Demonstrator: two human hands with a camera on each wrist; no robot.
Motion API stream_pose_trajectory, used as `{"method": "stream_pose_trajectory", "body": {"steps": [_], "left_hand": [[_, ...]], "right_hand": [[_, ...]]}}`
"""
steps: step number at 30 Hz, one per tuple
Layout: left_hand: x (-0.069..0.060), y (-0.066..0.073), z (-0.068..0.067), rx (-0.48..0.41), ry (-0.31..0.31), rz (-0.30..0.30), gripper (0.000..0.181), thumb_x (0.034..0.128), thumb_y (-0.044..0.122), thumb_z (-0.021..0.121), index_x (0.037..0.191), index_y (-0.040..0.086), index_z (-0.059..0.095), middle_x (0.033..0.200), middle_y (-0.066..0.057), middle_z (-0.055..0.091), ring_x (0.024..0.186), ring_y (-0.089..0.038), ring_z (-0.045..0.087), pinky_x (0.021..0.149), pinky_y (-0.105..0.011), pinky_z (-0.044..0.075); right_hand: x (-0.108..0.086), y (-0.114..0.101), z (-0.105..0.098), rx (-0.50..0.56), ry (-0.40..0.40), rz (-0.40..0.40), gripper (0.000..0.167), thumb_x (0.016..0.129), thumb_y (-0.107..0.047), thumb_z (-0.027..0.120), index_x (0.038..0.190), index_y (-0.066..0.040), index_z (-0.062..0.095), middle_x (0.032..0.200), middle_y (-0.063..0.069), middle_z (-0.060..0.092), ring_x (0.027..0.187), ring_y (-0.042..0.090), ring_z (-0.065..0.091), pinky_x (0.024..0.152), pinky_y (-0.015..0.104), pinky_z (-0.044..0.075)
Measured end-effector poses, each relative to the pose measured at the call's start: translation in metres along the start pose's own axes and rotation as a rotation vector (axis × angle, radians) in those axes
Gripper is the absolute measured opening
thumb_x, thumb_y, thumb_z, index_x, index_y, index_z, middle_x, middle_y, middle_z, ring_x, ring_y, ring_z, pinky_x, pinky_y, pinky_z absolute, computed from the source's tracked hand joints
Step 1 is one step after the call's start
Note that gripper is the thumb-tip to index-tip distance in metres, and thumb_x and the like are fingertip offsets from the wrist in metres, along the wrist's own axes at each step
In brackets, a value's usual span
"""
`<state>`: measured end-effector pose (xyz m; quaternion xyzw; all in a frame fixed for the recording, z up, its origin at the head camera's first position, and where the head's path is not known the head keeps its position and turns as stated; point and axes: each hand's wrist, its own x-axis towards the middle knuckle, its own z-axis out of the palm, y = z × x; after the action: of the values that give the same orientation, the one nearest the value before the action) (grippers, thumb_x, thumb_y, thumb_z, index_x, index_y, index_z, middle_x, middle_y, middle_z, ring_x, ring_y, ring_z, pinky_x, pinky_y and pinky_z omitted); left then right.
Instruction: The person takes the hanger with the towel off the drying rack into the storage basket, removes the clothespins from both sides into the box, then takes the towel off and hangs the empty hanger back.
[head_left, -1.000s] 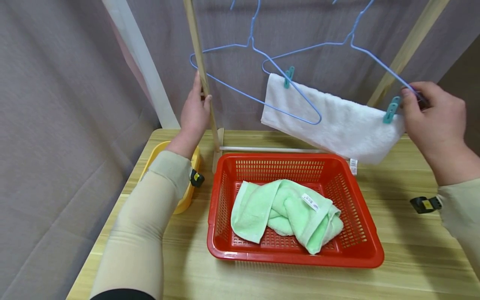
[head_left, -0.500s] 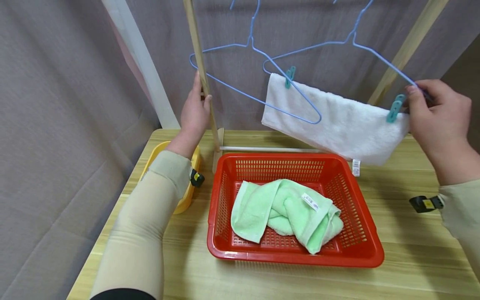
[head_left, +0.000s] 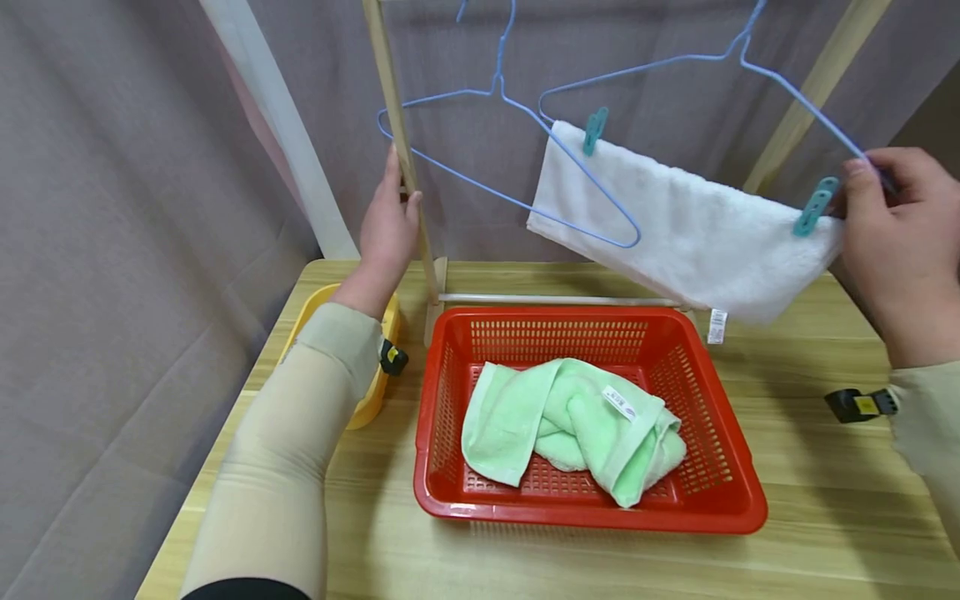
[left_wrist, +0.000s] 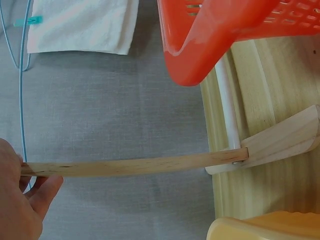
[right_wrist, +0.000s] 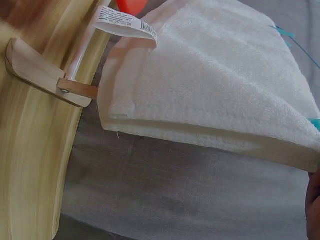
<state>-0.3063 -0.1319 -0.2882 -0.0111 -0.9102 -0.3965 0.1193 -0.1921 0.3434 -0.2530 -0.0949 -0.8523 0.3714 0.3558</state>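
Note:
My left hand (head_left: 388, 223) grips the upright wooden post (head_left: 384, 67) of a drying rack, thumb on one side and fingers on the other. A blue wire hanger (head_left: 747, 35) is tilted, its right end held in my right hand (head_left: 906, 242). A folded white towel (head_left: 686, 208) hangs from this hanger, fixed by a teal clothespin (head_left: 595, 131) near the left end and another clothespin (head_left: 816, 207) beside my right fingers. The right wrist view shows the towel (right_wrist: 215, 70) with its label (right_wrist: 125, 22) dangling; only a sliver of that hand (right_wrist: 313, 205) appears there.
A second blue hanger (head_left: 498, 75) hangs bare in front of the towel's left part. Below, a red basket (head_left: 592, 518) holds a crumpled green towel (head_left: 570, 417). A yellow container (head_left: 367, 408) stands under my left forearm. The rack's white crossbar (head_left: 555, 299) runs behind the basket.
My right hand has moved right and slightly up, taking the hanger and the clipped white towel along. The left hand stays on the post.

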Motion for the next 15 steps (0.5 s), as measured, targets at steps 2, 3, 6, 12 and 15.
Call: {"method": "stream_pose_trajectory", "body": {"steps": [2,3,6,12,15], "left_hand": [[-0.001,0.0,0.0,0.001,0.002,0.004,0.075,0.1057,0.031,0.044,0.149,0.057,-0.011,0.156,0.004,0.036,0.132,-0.017,0.048,0.103,-0.038,0.046],[-0.001,0.0,-0.001,-0.001,0.003,0.004,0.075,0.1058,0.031,0.044,0.149,0.057,-0.011,0.156,0.004,0.036,0.132,-0.017,0.048,0.103,-0.038,0.046],[-0.001,0.0,-0.001,0.004,0.01,0.008,0.075,0.1058,0.03,0.044,0.15,0.055,-0.011,0.155,0.003,0.038,0.131,-0.017,0.049,0.102,-0.038,0.047],[-0.001,0.001,-0.002,0.011,0.001,0.023,0.074,0.1058,0.032,0.043,0.149,0.056,-0.012,0.155,0.003,0.037,0.132,-0.017,0.048,0.103,-0.037,0.046],[-0.001,0.001,-0.002,0.01,-0.001,0.027,0.074,0.1059,0.032,0.043,0.149,0.056,-0.012,0.155,0.003,0.036,0.133,-0.018,0.047,0.104,-0.037,0.046]], "right_hand": [[0.0,0.001,-0.004,0.024,-0.017,0.046,0.018,0.104,-0.034,0.048,0.117,-0.034,0.06,0.089,-0.023,0.048,0.075,-0.008,0.047,0.069,0.007,0.037],[0.001,0.001,-0.005,0.044,-0.017,0.061,0.018,0.104,-0.034,0.048,0.118,-0.034,0.06,0.089,-0.022,0.048,0.075,-0.007,0.047,0.068,0.007,0.037],[0.002,0.002,-0.008,0.086,-0.005,0.096,0.017,0.104,-0.035,0.048,0.116,-0.034,0.06,0.089,-0.02,0.049,0.075,-0.005,0.047,0.065,0.005,0.036],[0.008,0.007,-0.014,0.138,0.063,0.137,0.012,0.104,-0.034,0.048,0.112,-0.033,0.057,0.081,-0.017,0.05,0.071,-0.004,0.046,0.064,0.006,0.034],[0.011,0.01,-0.019,0.134,0.064,0.152,0.012,0.106,-0.032,0.045,0.113,-0.032,0.055,0.08,-0.017,0.049,0.07,-0.005,0.046,0.064,0.007,0.033]]}}
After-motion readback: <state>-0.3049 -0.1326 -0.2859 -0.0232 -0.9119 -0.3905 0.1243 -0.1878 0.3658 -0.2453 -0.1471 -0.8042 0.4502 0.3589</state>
